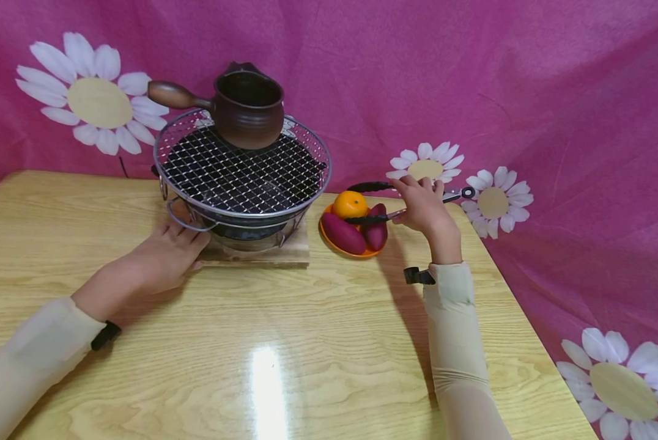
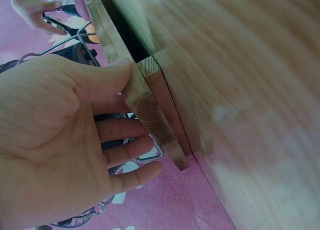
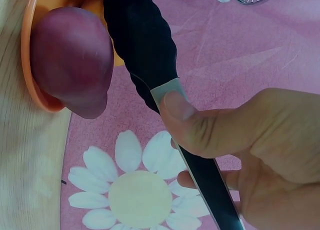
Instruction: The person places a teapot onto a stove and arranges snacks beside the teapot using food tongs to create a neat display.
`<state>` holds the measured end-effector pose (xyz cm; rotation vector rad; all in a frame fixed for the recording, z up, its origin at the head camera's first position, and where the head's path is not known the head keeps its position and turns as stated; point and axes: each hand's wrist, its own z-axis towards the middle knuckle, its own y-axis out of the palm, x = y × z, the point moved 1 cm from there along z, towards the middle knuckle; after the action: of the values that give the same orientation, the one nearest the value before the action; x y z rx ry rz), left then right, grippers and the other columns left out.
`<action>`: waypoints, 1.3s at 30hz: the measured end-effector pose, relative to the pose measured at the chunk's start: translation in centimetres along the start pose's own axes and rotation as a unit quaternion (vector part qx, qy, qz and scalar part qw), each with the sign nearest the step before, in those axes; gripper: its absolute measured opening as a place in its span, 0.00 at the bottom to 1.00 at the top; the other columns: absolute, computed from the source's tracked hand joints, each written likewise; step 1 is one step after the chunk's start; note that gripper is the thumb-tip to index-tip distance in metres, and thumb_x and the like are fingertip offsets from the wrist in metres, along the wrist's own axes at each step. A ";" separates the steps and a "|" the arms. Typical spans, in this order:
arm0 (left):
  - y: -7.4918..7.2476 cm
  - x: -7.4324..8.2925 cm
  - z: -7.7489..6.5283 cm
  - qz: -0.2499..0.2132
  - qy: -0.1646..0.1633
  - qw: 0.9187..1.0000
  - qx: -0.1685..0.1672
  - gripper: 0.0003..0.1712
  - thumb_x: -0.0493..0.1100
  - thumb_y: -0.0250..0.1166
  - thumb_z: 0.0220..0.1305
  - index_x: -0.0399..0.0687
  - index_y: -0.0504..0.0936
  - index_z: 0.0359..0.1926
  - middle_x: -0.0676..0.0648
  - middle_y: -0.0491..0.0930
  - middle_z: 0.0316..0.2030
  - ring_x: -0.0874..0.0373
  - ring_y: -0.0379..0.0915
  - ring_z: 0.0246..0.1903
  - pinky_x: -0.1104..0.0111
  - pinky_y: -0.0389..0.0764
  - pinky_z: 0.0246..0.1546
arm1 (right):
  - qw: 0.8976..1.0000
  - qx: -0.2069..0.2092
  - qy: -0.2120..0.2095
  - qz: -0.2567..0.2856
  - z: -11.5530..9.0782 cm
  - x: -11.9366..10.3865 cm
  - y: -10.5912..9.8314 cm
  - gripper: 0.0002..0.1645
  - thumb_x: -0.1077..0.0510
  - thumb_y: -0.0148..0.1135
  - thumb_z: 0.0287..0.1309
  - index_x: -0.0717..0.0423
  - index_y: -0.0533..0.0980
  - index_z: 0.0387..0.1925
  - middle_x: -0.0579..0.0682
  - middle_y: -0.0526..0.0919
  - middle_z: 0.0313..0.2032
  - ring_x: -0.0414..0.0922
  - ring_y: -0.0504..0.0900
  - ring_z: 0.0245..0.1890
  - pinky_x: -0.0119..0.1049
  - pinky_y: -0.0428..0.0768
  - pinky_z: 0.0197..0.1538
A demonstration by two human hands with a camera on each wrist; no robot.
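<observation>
My left hand grips the left corner of a wooden board, thumb on one side and fingers along the other. On that board stands a round charcoal grill with a wire mesh top. My right hand holds black-tipped tongs, thumb pressing one arm. The tongs' arms are spread, with one tip behind a mandarin and the other in front of it. Two purple sweet potatoes lie beside the mandarin on an orange plate. Whether the tongs touch the mandarin cannot be told.
A dark brown clay pot with a side handle sits toward the back of the mesh. The wood-grain table ends behind and to the right against a pink flowered cloth. A wire handle juts from the grill near my left hand.
</observation>
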<state>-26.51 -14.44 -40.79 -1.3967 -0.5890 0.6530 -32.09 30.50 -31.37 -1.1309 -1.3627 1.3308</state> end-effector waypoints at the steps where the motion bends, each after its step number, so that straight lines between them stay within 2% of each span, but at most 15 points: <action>1: 0.0 0.0 0.0 0.002 -0.001 1.000 -0.002 0.26 0.43 0.62 0.70 0.31 0.70 0.61 0.24 0.67 0.64 0.23 0.59 0.68 0.34 0.62 0.66 | 1.000 0.003 -0.002 0.001 0.0 0.0 0.0 0.47 0.60 0.75 0.55 0.57 0.64 0.74 0.64 0.68 0.69 0.68 0.64 0.62 0.68 0.49 0.67; 4: -0.2 0.0 0.0 -0.001 -0.004 1.000 -0.007 0.26 0.43 0.62 0.70 0.31 0.70 0.62 0.24 0.67 0.65 0.24 0.59 0.69 0.33 0.61 0.67 | 1.000 0.013 -0.008 0.001 0.1 0.0 0.0 0.47 0.61 0.75 0.54 0.58 0.65 0.73 0.63 0.70 0.68 0.68 0.64 0.61 0.67 0.50 0.66; 10: -0.3 0.2 -0.1 0.002 -0.001 1.000 0.007 0.25 0.43 0.63 0.69 0.31 0.71 0.60 0.24 0.69 0.63 0.23 0.61 0.66 0.34 0.65 0.62 | 0.999 0.033 -0.019 -0.004 0.2 -0.1 0.1 0.46 0.62 0.75 0.53 0.58 0.66 0.72 0.63 0.72 0.66 0.67 0.65 0.61 0.67 0.50 0.66; 17: -0.4 0.3 -0.1 -0.007 -0.003 1.000 0.002 0.26 0.43 0.63 0.69 0.30 0.71 0.62 0.22 0.66 0.66 0.23 0.58 0.68 0.34 0.65 0.62 | 0.998 0.054 -0.024 -0.005 0.1 -0.2 0.0 0.46 0.64 0.76 0.49 0.57 0.69 0.71 0.63 0.74 0.64 0.67 0.66 0.59 0.65 0.52 0.64; 24: -0.4 0.3 -0.1 0.012 0.005 1.000 0.016 0.24 0.43 0.64 0.67 0.32 0.72 0.58 0.25 0.71 0.61 0.24 0.63 0.65 0.36 0.67 0.59 | 0.997 0.075 -0.028 -0.002 0.0 -0.2 -0.2 0.44 0.65 0.76 0.48 0.58 0.71 0.69 0.62 0.74 0.63 0.67 0.66 0.58 0.66 0.51 0.65; 32: -0.4 0.3 -0.1 0.007 0.003 1.000 0.017 0.24 0.43 0.64 0.67 0.32 0.72 0.58 0.24 0.70 0.62 0.24 0.61 0.66 0.35 0.67 0.60 | 0.995 0.095 -0.033 -0.012 -0.2 0.1 -0.5 0.44 0.65 0.74 0.49 0.58 0.70 0.69 0.62 0.74 0.61 0.68 0.65 0.60 0.67 0.51 0.65; 39: -0.4 0.3 -0.2 0.001 0.003 1.000 0.019 0.25 0.42 0.64 0.68 0.31 0.71 0.59 0.22 0.68 0.64 0.22 0.58 0.68 0.33 0.62 0.65 | 0.992 0.118 -0.037 -0.006 -0.5 -0.2 -0.9 0.47 0.65 0.75 0.48 0.57 0.68 0.71 0.63 0.72 0.63 0.68 0.63 0.63 0.68 0.49 0.67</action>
<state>-26.17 -14.39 -40.39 -1.3641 -0.5679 0.6582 -31.56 30.36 -30.43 -0.9206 -1.2237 1.4945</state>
